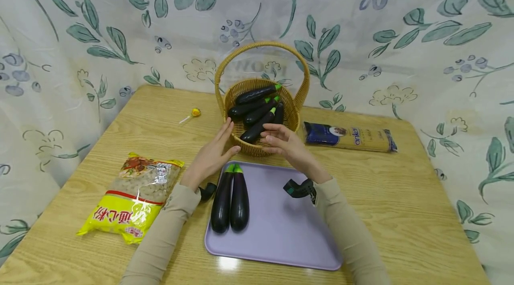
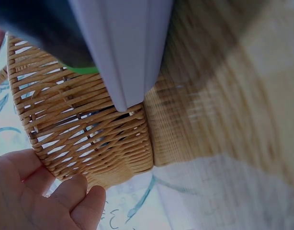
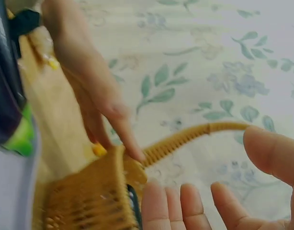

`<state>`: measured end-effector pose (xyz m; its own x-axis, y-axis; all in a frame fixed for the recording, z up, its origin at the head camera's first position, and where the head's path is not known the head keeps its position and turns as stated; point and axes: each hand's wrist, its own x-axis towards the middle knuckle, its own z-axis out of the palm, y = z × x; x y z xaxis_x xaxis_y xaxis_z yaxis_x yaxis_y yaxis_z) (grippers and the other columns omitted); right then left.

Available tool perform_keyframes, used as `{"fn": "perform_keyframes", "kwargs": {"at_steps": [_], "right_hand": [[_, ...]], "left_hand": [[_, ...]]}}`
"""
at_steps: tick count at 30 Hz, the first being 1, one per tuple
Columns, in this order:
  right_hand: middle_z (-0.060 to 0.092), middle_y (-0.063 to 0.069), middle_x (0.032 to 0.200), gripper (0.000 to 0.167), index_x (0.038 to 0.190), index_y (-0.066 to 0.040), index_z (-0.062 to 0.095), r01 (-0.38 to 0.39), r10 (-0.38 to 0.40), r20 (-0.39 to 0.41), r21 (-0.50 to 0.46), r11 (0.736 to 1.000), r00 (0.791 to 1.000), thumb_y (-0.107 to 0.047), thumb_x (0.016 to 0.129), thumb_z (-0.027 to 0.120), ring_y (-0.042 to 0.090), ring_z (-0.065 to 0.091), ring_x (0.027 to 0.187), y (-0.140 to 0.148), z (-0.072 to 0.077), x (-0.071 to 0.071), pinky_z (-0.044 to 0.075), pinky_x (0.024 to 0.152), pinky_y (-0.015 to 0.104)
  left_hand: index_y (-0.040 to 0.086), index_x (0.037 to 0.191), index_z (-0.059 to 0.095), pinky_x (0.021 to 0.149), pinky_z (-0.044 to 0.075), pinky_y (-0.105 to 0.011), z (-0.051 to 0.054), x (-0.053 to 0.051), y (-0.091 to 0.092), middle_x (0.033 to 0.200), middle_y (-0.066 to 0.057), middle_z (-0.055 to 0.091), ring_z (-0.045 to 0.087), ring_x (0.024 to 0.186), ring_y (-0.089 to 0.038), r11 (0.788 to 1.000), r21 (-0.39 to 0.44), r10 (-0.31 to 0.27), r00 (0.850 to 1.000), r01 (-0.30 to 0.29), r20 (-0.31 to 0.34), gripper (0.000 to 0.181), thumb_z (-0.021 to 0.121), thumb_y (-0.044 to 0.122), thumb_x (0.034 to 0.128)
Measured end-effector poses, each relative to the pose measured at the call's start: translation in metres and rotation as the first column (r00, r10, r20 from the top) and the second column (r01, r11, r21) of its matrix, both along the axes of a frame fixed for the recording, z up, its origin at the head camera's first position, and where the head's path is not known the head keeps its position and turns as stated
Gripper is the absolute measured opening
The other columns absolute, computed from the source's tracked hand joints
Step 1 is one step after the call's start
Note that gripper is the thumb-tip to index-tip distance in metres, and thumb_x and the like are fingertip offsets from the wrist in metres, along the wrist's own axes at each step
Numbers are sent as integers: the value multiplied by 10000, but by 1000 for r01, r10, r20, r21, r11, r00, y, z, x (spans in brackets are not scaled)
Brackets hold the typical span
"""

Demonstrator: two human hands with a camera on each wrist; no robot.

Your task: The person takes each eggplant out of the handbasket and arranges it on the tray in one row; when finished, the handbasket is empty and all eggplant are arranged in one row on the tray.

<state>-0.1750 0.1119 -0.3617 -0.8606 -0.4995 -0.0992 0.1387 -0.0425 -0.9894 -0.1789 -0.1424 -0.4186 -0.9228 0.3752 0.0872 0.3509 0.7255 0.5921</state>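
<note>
A wicker basket (image 1: 254, 150) with a tall arched handle holds several dark eggplants (image 1: 257, 94) with green stem ends. My left hand (image 1: 210, 154) rests its fairly straight fingers against the basket's left side; in the left wrist view its fingertips touch the woven wall (image 2: 80, 129). Over the front right rim is my right hand (image 1: 289, 144), near the frontmost eggplant (image 1: 253, 133). The right wrist view shows its fingers (image 3: 191, 206) spread with nothing between them. Two more eggplants (image 1: 240, 202) lie side by side on a pale purple tray (image 1: 281, 218).
A yellow pasta bag (image 1: 136, 198) lies left of the tray. A wrapped lollipop (image 1: 195, 112) is left of the basket, and a long spaghetti packet (image 1: 349, 137) lies to its right. Behind the wooden table (image 1: 393, 204) hangs a floral cloth (image 1: 172, 48).
</note>
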Motion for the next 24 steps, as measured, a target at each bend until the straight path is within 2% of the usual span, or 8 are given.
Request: {"fn": "perform_keyframes", "kwargs": {"at_steps": [3, 6, 15, 24], "right_hand": [[321, 277, 1483, 490, 1483, 6, 286, 32, -31, 17, -6, 999, 999, -108, 1032, 437, 395, 383, 1370, 4, 5, -8, 444, 1080, 404], [312, 241, 1515, 520, 1501, -14, 262, 45, -45, 30, 14, 999, 999, -158, 1037, 446, 386, 343, 1414, 6, 7, -16, 401, 1116, 429], [211, 205, 1584, 548, 1513, -52, 227, 97, -95, 136, -6, 995, 986, -219, 1040, 447, 364, 260, 1464, 5, 5, -31, 316, 1173, 438], [196, 125, 1603, 556, 1526, -95, 229, 158, -164, 161, 52, 986, 973, -261, 1041, 444, 335, 255, 1468, -5, 7, -43, 308, 1179, 423]], "left_hand": [[173, 1578, 54, 1032, 418, -581, 0, 0, 0, 1657, 4, -25, 356, 1409, -389, 1000, -6, -2, 1000, 2, 4, 854, 297, 693, 946], [199, 1577, 34, 1026, 423, -582, 0, 0, 0, 1657, 2, -29, 356, 1409, -390, 1000, -12, -3, 1000, 4, 9, 842, 291, 694, 946], [211, 1574, 25, 976, 466, -568, 1, 0, 0, 1657, -5, -30, 408, 1369, -406, 1000, -24, -5, 1000, 5, 3, 822, 296, 680, 955], [187, 1577, 50, 925, 500, -554, 0, 0, 0, 1658, -11, -11, 459, 1327, -415, 1000, -25, -2, 1000, 2, -10, 833, 286, 687, 953]]}}
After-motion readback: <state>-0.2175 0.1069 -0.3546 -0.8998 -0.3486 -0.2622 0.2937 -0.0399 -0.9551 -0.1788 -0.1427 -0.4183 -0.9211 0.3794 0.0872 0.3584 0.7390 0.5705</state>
